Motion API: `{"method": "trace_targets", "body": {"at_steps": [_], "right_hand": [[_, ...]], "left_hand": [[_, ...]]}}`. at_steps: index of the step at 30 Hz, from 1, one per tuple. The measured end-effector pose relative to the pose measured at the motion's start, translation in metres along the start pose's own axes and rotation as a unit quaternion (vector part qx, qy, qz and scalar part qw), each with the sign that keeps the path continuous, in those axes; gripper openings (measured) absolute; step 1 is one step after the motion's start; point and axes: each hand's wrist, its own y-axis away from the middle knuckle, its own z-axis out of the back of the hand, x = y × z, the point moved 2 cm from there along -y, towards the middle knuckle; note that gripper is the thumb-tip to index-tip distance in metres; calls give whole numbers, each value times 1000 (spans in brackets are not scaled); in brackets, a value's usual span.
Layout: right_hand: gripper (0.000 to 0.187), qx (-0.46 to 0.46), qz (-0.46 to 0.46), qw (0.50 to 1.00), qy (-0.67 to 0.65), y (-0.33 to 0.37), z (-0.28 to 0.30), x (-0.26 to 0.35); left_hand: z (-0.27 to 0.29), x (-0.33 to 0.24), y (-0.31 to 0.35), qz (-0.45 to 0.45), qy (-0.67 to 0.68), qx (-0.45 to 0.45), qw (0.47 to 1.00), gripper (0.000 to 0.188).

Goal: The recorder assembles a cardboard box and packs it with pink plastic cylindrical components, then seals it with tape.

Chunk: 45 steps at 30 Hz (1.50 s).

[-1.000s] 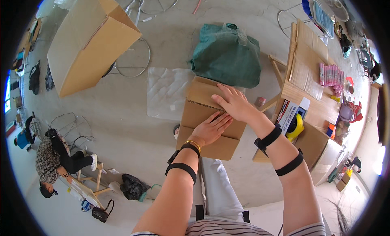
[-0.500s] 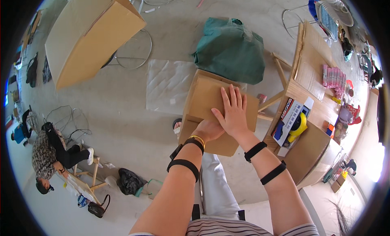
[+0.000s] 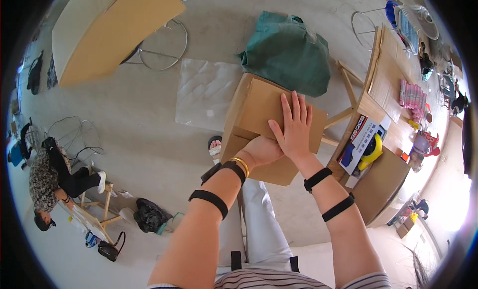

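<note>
A brown cardboard box (image 3: 269,106) with its flaps spread stands in front of me. My right hand (image 3: 296,132) lies flat on a flap, fingers stretched and slightly apart. Close beside it, its wrist bent, my left hand (image 3: 264,150) rests at the inner edge of the flaps. Its fingers are hidden, so I cannot see what they grip, if anything. Black straps circle both forearms, and a gold bracelet (image 3: 241,165) is on the left wrist.
A dark green bag (image 3: 286,55) sits just beyond the box, beside a translucent sheet (image 3: 206,92) on the floor. At right a wooden table (image 3: 372,110) holds a carton with a yellow tape dispenser (image 3: 371,153). A large carton (image 3: 117,35) stands far left; a person (image 3: 52,182) sits at left.
My left hand has shifted slightly right, closer against the right hand. The right hand stays spread on the flap. The whole view has shifted a little.
</note>
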Motion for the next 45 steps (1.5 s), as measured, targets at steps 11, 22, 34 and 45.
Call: {"method": "trace_targets", "body": {"at_steps": [11, 22, 34, 45], "right_hand": [[46, 14, 21, 984, -177, 4, -3, -32], [46, -47, -5, 983, -179, 5, -18, -18], [45, -83, -23, 985, -151, -1, -12, -9], [30, 150, 311, 929, -132, -116, -2, 36]], "left_hand": [[21, -6, 4, -163, -13, -170, 972, 25], [20, -3, -9, 64, -74, -141, 985, 51], [13, -4, -13, 118, -105, 0, 988, 61], [5, -4, -13, 137, -89, -71, 984, 46]]}}
